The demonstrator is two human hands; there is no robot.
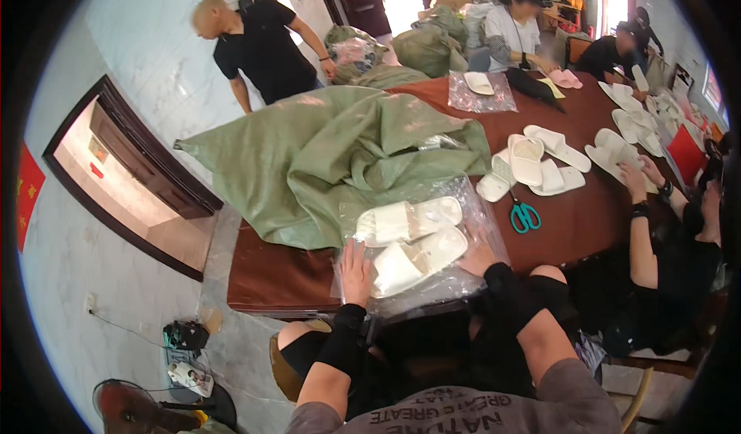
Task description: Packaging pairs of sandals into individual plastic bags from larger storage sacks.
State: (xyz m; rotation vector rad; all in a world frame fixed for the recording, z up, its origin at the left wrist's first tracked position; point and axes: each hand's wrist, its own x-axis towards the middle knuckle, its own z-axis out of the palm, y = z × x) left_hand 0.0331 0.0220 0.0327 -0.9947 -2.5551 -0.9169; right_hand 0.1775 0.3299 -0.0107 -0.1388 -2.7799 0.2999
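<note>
A pair of white slippers point(440, 253) lies side by side at the table's near edge. Clear plastic bag point(482, 214) film spreads around them; whether they are fully inside it I cannot tell. My left hand point(356, 272) rests flat at the left side of the bag, fingers stretched out, beside the slippers' toe-strap end. My right hand point(478, 256) is at the bag's right side, near the other end of the slippers. Its fingers are blurred and partly lost in the shiny film, so their grip is unclear.
A big green sack point(309, 164) covers the table's left half. Teal-handled scissors point(525, 217) lie right of the bag, near loose white slippers point(526, 160). A co-worker's hands point(639, 179) handle slippers at the right. Another bagged slipper point(478, 84) lies farther back. A person point(266, 48) stands behind the sack.
</note>
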